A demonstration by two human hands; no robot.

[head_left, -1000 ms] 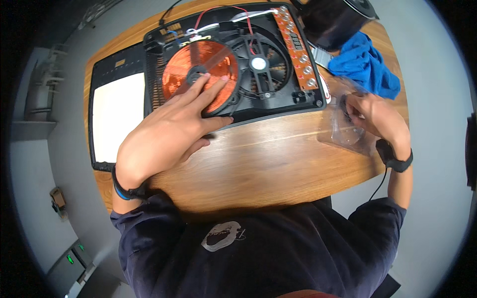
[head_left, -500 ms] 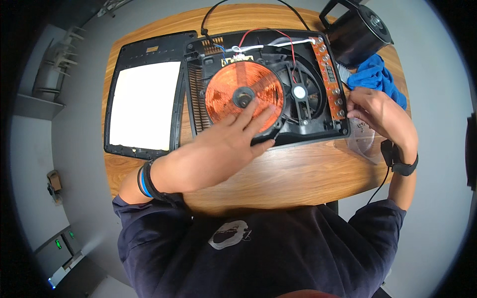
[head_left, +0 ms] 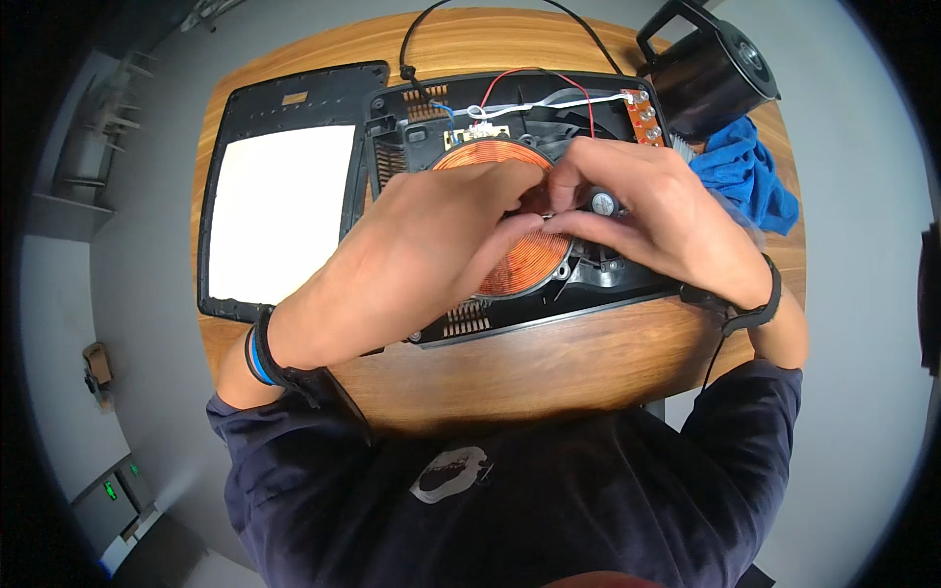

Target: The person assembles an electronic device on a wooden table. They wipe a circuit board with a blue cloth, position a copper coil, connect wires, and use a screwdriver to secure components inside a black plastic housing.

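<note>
Both my hands meet over the copper coil [head_left: 515,272] of an opened induction cooker [head_left: 549,316]. The fingers of my left hand [head_left: 421,235] are pinched together at the coil's middle, reaching in from the left. From the right, the thumb and fingers of my right hand [head_left: 662,211] close at the same spot. Whatever lies between the fingertips is too small and too covered to name. A red wire [head_left: 534,70] and white wires [head_left: 549,104] run behind the hands. My right hand partly covers the fan and the orange circuit board [head_left: 644,120].
The cooker's detached cover, with a white panel [head_left: 284,211], lies at the left. A dark jug [head_left: 701,83] stands at the far right, with a blue cloth [head_left: 743,176] before it. A black cord [head_left: 406,49] loops behind the cooker. Clear plastic shows beside my right wrist.
My right hand has moved left from beside the circuit board to the coil's middle. My left hand has gone from resting spread on the coil to a pinch there.
</note>
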